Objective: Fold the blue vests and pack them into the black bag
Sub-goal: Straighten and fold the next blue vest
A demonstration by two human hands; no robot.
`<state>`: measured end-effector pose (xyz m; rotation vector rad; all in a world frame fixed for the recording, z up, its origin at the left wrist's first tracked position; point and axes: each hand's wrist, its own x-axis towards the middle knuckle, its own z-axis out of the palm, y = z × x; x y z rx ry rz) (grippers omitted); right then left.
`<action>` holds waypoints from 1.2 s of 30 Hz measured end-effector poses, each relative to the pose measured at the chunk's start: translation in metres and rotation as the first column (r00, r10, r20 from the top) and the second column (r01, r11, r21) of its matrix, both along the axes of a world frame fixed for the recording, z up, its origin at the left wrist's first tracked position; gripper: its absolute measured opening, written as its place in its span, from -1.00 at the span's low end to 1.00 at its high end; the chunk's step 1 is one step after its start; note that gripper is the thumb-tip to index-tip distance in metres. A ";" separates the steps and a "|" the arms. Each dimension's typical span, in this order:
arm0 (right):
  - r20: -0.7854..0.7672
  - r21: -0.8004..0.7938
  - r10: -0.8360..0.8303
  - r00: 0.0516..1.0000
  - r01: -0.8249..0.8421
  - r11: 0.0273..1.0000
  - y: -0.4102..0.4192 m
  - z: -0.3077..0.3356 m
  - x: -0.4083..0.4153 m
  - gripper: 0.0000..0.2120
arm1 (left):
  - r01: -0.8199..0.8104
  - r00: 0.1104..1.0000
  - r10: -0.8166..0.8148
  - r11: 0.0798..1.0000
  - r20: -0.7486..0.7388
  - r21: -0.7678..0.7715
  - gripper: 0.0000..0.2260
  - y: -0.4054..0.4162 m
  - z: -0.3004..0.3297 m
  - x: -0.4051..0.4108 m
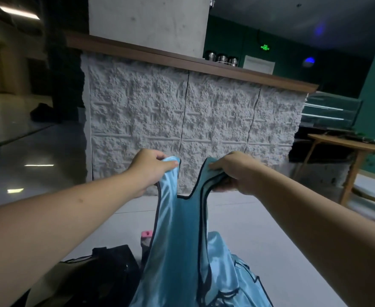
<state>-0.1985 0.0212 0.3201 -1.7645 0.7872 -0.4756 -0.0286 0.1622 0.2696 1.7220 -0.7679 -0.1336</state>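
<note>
At the lower left of the frame I see the black bag (113,271) lying on the pale grey surface (259,229), its dark fabric slumped and near at hand, which I judge is so that folded pieces can go straight in. Whether its mouth is open I cannot tell. Just right of it, a small pink-topped object (146,234) peeks out behind the hanging cloth; I cannot say what it is.

Moving toward the centre, my left hand (151,169) is raised in front of the rough white counter front (182,118), fingers and thumb pinching the left shoulder strap of the blue vest (177,251). The vest hangs down from both straps, shiny, edged in dark piping, its lower part reaching the bottom of the frame. Holding it up by the shoulders lets the weight pull it flat, and I take that as the start of a fold, not yet made.

Right of centre, my right hand (237,173) is curled round the other strap, bunching it in the fist. Below it, at the lower middle right, more blue vests (233,282) lie heaped on the surface, waiting.

At the far right stands a wooden table (348,147), well apart.
</note>
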 end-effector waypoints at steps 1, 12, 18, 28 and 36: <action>0.003 0.009 0.007 1.000 -0.007 1.000 0.007 0.000 0.003 -0.89 | 0.007 1.000 -0.007 1.000 0.005 0.006 -0.82 -0.002 0.001 -0.006; -0.001 0.122 0.075 0.997 -0.074 0.990 0.047 -0.002 0.023 -0.83 | 0.023 0.999 -0.023 1.000 0.032 0.009 -0.85 -0.003 0.007 -0.035; 0.018 0.154 0.113 0.993 -0.114 0.981 0.054 0.001 0.024 -0.80 | 0.045 0.999 -0.045 0.999 0.030 -0.009 -0.85 0.003 0.011 -0.037; 0.105 0.262 0.219 0.970 -0.240 0.935 0.053 0.019 0.020 -0.38 | 0.365 0.923 -0.378 0.921 -0.078 -0.137 -0.76 0.013 0.009 -0.035; -0.040 0.098 0.201 0.979 -0.197 0.975 0.027 -0.014 0.016 -0.52 | 0.157 0.927 -0.219 0.964 -0.306 -0.216 -0.90 0.009 0.001 -0.023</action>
